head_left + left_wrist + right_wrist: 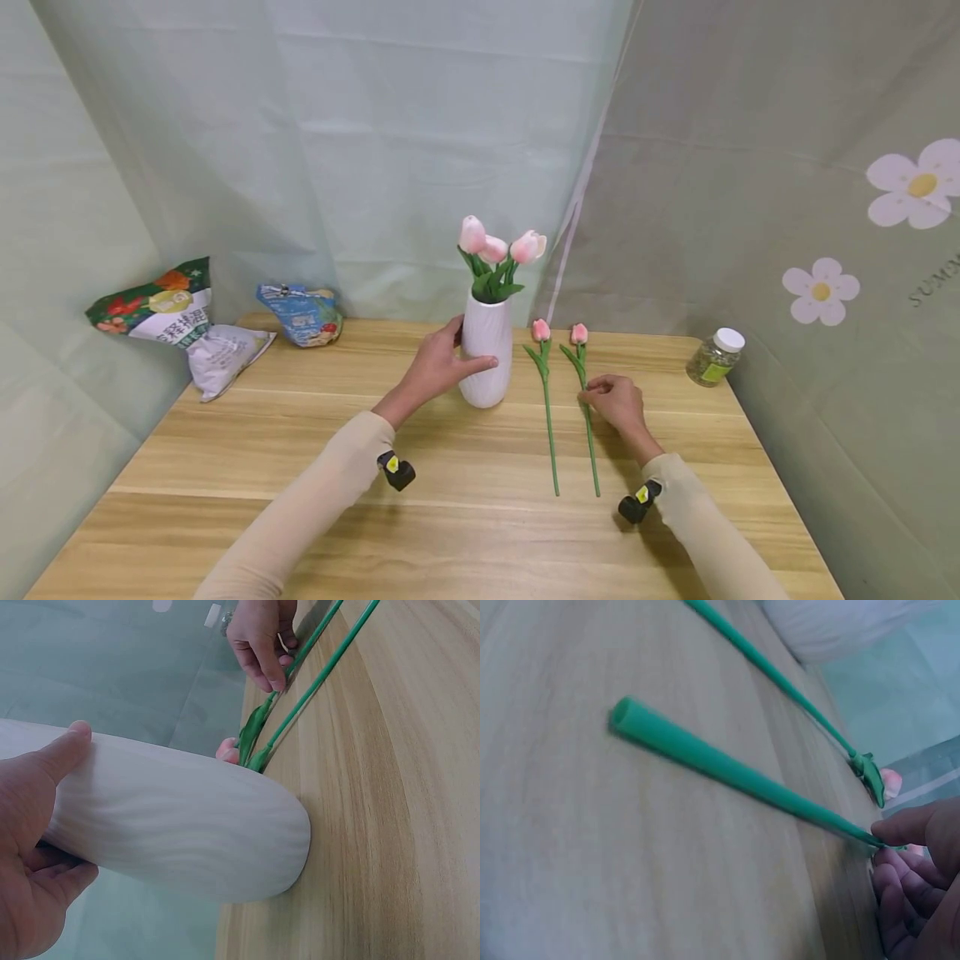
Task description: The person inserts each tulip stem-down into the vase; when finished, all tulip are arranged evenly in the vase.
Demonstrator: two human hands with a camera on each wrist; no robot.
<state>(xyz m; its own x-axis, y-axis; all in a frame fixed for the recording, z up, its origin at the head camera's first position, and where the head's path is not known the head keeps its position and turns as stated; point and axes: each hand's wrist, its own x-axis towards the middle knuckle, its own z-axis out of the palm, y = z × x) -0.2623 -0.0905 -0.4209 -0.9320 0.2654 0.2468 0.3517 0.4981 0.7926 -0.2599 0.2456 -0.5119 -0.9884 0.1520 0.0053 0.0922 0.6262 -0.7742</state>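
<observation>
A white ribbed vase [491, 342] stands upright on the wooden table, with several pink artificial tulips [472, 236] in its mouth. My left hand [437, 367] grips the vase from its left side, thumb across the front and fingers round the back; the left wrist view shows the same hold on the vase [180, 810]. Two more tulips lie side by side right of the vase. The farther-right tulip [591, 450] has its stem pinched between the thumb and fingers of my right hand [618, 403], just below the leaves. The other tulip [551, 425] lies untouched between it and the vase.
At the back left are a white-and-green printed bag [176, 321] and a blue printed pouch [303, 315]. A jar with a white lid [715, 358] stands near the right edge. Hanging cloth [420, 150] borders the table [465, 533] behind and at both sides.
</observation>
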